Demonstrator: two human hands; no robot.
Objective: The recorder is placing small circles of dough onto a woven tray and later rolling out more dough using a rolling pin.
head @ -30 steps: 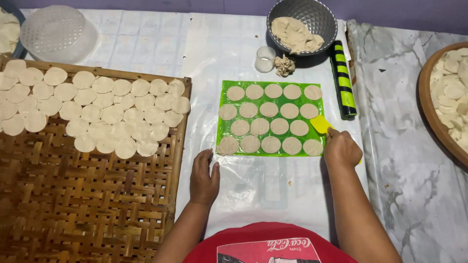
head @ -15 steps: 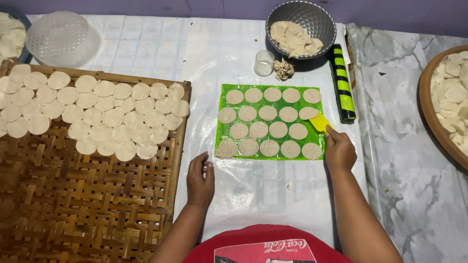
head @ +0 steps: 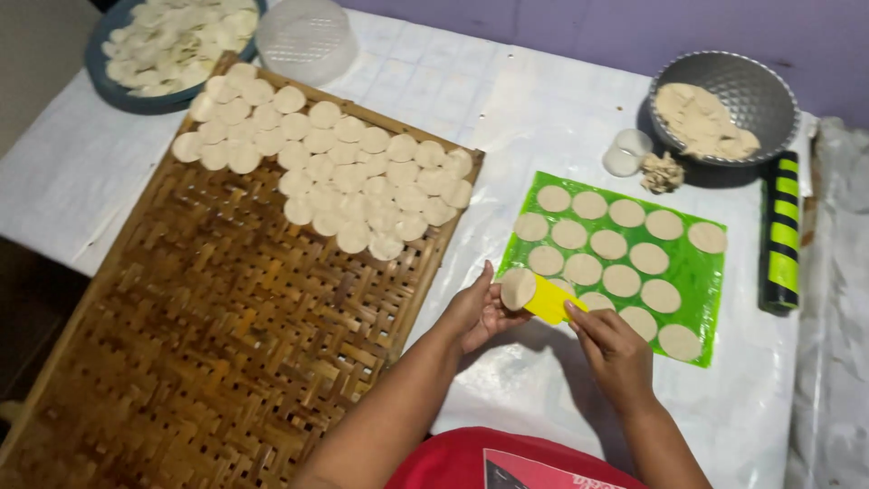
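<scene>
Lifted since earlier: dough disc in left hand; yellow scraper seemingly pinched by right hand.

Soft, even light from above; sharp centre, darker margins

The white-covered surface beyond the hands is brightly and evenly lit, with mild glare seen on its plastic sheet. A soft shadow is cast beneath the hands toward the body. Far left of the hands the corner is left dim. Little blur is seen.
</scene>
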